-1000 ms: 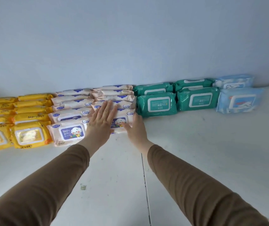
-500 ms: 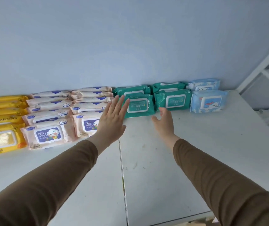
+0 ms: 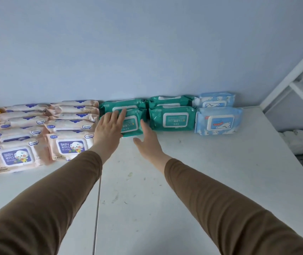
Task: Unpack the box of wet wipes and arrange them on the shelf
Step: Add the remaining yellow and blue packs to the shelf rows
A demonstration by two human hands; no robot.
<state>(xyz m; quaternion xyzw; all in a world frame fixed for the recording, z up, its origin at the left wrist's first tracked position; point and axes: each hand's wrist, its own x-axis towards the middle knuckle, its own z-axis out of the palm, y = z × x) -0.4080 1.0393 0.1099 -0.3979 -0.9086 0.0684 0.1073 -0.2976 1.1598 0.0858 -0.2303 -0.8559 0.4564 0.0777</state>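
On the shelf (image 3: 220,172), the left hand (image 3: 108,127) lies flat on the front green pack (image 3: 131,124), long axis crosswise; the right hand (image 3: 148,142), fingers straight, flanks its right end.

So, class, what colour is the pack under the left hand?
Green pack, white label; left hand on it. Head view.

Both brown-sleeved arms reach forward, left hand (image 3: 110,126) and right hand (image 3: 148,142) flat with fingers extended.

Long brown sleeves (image 3: 45,203) — bare hands (image 3: 108,128)
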